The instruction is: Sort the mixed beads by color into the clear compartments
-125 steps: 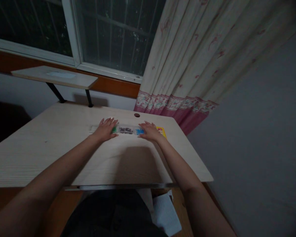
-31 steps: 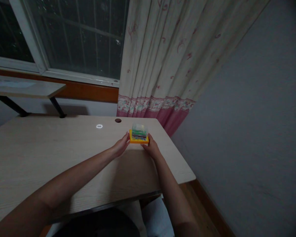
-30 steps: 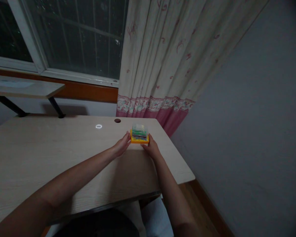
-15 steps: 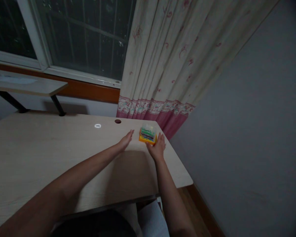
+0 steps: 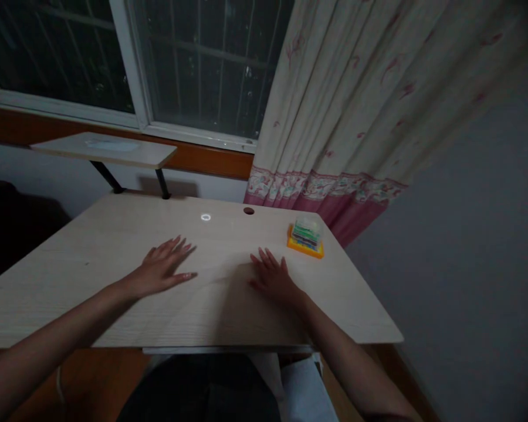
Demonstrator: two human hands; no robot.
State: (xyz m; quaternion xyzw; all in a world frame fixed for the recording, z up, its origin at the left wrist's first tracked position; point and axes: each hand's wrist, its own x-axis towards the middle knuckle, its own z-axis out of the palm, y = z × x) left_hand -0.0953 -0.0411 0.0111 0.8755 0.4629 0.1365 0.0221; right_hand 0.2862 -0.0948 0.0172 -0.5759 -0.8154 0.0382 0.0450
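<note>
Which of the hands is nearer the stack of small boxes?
Right. The right hand lies flat on the table, just short of the stack of small boxes; the left hand lies flat farther off, left of centre.

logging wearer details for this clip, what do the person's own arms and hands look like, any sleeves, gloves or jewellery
Both forearms are bare up to the picture's lower edge: no sleeves show. The left hand and right hand wear no gloves, and no watch, bracelet or ring can be made out in the dim light. The nails on the left hand's fingers look pale and fairly long.
</note>
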